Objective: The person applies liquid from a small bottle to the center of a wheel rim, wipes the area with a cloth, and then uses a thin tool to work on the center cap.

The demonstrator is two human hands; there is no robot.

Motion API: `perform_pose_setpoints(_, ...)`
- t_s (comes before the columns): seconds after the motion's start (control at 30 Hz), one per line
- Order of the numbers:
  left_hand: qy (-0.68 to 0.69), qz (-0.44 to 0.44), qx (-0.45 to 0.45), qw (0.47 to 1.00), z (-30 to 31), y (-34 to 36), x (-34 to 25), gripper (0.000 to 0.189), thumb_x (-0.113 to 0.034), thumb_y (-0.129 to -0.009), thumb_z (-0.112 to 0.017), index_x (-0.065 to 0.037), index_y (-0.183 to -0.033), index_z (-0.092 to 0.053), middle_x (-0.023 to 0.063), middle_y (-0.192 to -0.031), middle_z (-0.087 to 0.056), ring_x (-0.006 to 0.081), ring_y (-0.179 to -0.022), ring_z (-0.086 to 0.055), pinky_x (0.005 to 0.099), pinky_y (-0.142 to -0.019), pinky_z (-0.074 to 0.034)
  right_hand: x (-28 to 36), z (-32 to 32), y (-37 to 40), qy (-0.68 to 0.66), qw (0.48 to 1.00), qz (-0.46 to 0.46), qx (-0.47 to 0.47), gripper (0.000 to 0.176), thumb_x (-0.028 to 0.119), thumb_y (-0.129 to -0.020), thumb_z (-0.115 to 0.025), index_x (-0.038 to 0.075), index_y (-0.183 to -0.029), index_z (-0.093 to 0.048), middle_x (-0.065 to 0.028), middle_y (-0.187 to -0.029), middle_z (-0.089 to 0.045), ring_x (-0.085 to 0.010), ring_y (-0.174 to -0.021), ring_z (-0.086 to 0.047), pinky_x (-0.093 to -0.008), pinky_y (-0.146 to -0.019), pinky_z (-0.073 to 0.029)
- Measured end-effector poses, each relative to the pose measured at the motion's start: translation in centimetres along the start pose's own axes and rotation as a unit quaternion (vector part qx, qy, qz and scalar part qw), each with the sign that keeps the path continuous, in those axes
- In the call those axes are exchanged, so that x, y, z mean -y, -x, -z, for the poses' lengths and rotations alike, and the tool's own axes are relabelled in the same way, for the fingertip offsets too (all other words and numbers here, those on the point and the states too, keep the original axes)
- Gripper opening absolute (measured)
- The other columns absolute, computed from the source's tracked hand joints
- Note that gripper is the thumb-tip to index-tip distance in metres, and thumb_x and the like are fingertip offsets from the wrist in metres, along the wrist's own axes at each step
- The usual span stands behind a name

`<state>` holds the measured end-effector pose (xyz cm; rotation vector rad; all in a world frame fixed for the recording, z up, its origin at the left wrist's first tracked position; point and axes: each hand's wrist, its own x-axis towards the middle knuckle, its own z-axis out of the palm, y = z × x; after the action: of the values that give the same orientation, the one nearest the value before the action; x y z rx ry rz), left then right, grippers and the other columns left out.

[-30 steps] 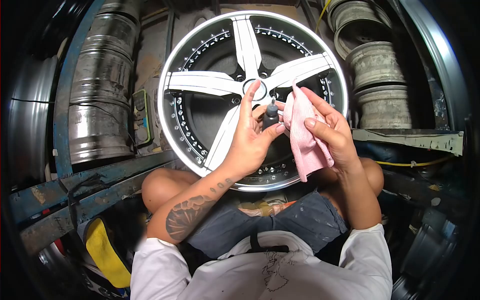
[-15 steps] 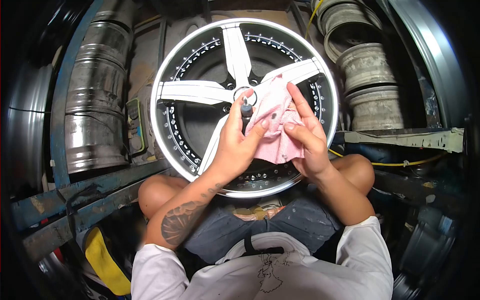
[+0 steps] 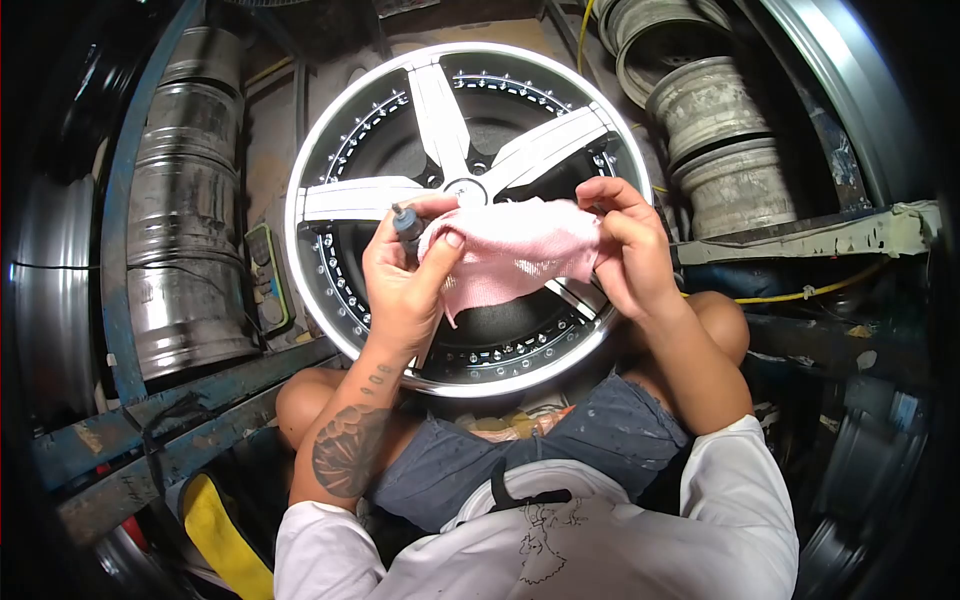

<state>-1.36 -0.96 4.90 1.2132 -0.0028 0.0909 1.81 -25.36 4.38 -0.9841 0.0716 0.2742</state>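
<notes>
A pink cloth (image 3: 520, 250) is stretched between my hands, above a wheel rim (image 3: 325, 130) with white spokes and a black inner ring of studs. My left hand (image 3: 405, 285) is closed on the cloth's left end, thumb on top. The same hand also holds a slim dark tool (image 3: 406, 220) with a thin metal tip pointing up; its lower part is hidden by the fingers. My right hand (image 3: 635, 250) pinches the cloth's right edge between thumb and fingers. The wheel's round centre cap (image 3: 463, 190) shows just behind the cloth.
Stacked bare metal rims stand on the left (image 3: 190, 220) and right (image 3: 735, 185). Blue metal frame bars (image 3: 200, 395) run beside my knees. A yellow hose (image 3: 770, 298) passes at right, and a yellow-and-black item (image 3: 220, 530) lies lower left.
My hands have moved apart, spreading the cloth sideways from a bunched, hanging shape. The left hand with the tool has shifted left. The wheel appears slightly left and turned as the view moved.
</notes>
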Motion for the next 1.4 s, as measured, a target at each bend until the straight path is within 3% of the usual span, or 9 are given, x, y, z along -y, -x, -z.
perform_pose_setpoints(0.2, -0.007, 0.034, -0.011, 0.999, 0.8, -0.1, 0.2, 0.022, -0.012, -0.096, -0.073, -0.001, -0.113, -0.066, 0.0011, -0.095, -0.069, 0.0048, -0.081, -0.062, 0.0207, -0.073, -0.049, -0.3, -1.5, 1.1, 0.122, 0.978, -0.044, 0.163, 0.071, 0.008, -0.093, -0.073, 0.003, -0.154, -0.036, -0.01, -0.129, -0.058, -0.0147, -0.109, -0.065, -0.0301, -0.095, -0.054)
perform_pose_setpoints(0.37, 0.069, 0.059, -0.05, 0.995, 0.9, -0.4, 0.1, 0.024, -0.007, -0.098, -0.066, -0.001, -0.121, -0.06, 0.0066, -0.1, -0.069, 0.01, -0.087, -0.065, 0.0257, -0.08, -0.054, 0.6, -2.8, 0.4, -0.04, 0.99, -0.133, -0.016, 0.034, -0.005, -0.101, -0.056, -0.001, -0.134, -0.052, -0.0089, -0.103, -0.066, -0.0128, -0.087, -0.067, -0.0258, -0.083, -0.057)
perform_pose_setpoints(0.43, 0.111, 0.081, -0.06, 0.989, 1.2, -0.4, -0.3, 0.029, -0.003, -0.097, -0.061, 0.0, -0.126, -0.057, 0.0124, -0.105, -0.069, 0.0163, -0.092, -0.07, 0.0304, -0.085, -0.057, -1.7, 2.4, -1.0, -0.154, 0.981, -0.088, 0.08, 0.032, -0.002, -0.101, -0.059, -0.003, -0.132, -0.051, -0.0119, -0.109, -0.065, -0.0151, -0.089, -0.067, -0.026, -0.082, -0.058)
perform_pose_setpoints(0.7, 0.068, 0.118, 0.01, 0.991, 2.3, 0.2, -1.2, 0.034, -0.007, -0.093, -0.068, 0.002, -0.125, -0.061, 0.0126, -0.112, -0.07, 0.0169, -0.099, -0.069, 0.0317, -0.092, -0.056, -4.1, -3.2, 1.7, 0.304, 0.929, 0.048, 0.204, 0.099, 0.031, -0.091, -0.081, 0.011, -0.164, -0.017, -0.0155, -0.162, -0.033, -0.0296, -0.133, -0.055, -0.0409, -0.112, -0.043)
perform_pose_setpoints(0.87, -0.024, 0.125, 0.065, 0.99, 2.0, 0.3, -2.0, 0.044, -0.008, -0.089, -0.078, 0.002, -0.129, -0.062, 0.0094, -0.114, -0.07, 0.0136, -0.101, -0.067, 0.0284, -0.094, -0.052, -3.9, -3.4, 1.3, 0.461, 0.852, 0.222, 0.106, 0.024, 0.01, -0.084, -0.083, 0.0, -0.105, -0.077, -0.0093, -0.097, -0.069, -0.0178, -0.085, -0.069, -0.0348, -0.074, -0.057)
perform_pose_setpoints(1.0, -0.116, 0.076, 0.03, 0.99, 3.0, -0.1, -1.1, 0.026, -0.01, -0.091, -0.08, -0.003, -0.111, -0.065, 0.0007, -0.088, -0.067, 0.0056, -0.077, -0.061, 0.0214, -0.071, -0.048, -1.5, -1.5, -0.5, 0.36, 0.888, 0.267, 0.107, 0.016, 0.012, -0.083, -0.076, -0.001, -0.089, -0.069, -0.0154, -0.106, -0.064, -0.0245, -0.105, -0.062, -0.0352, -0.092, -0.049)
perform_pose_setpoints(1.1, -0.094, 0.054, -0.034, 0.994, 3.0, -0.3, -0.5, 0.018, -0.012, -0.096, -0.076, -0.009, -0.094, -0.058, -0.0061, -0.072, -0.055, 0.0005, -0.062, -0.047, 0.019, -0.056, -0.037, 1.3, -1.6, -0.1, 0.116, 0.987, 0.089, 0.066, 0.013, 0.01, -0.091, -0.068, 0.002, -0.082, -0.063, -0.0056, -0.086, -0.066, -0.0113, -0.075, -0.061, -0.0257, -0.07, -0.05)
perform_pose_setpoints(1.2, -0.068, 0.034, 0.007, 0.997, 3.1, -0.1, 0.2, 0.022, -0.011, -0.096, -0.074, -0.007, -0.107, -0.056, -0.0051, -0.081, -0.053, 0.0021, -0.069, -0.048, 0.0195, -0.064, -0.04, 1.8, -0.3, -1.4, 0.347, 0.922, 0.166, -0.04, 0.018, 0.005, -0.093, -0.065, 0.004, -0.076, -0.058, 0.001, -0.073, -0.063, -0.0032, -0.064, -0.054, -0.0214, -0.057, -0.044)
perform_pose_setpoints(1.4, -0.013, 0.076, 0.107, 0.991, -0.2, 1.7, 2.3, 0.08, -0.012, -0.088, -0.081, -0.007, -0.144, -0.024, 0.0002, -0.096, -0.053, 0.0072, -0.086, -0.053, 0.0245, -0.079, -0.046, -3.3, -2.6, -1.4, 0.314, 0.938, 0.149, -0.006, 0.01, 0.008, -0.086, -0.069, 0.0, -0.082, -0.064, -0.0031, -0.078, -0.067, -0.006, -0.071, -0.059, -0.0246, -0.063, -0.049)
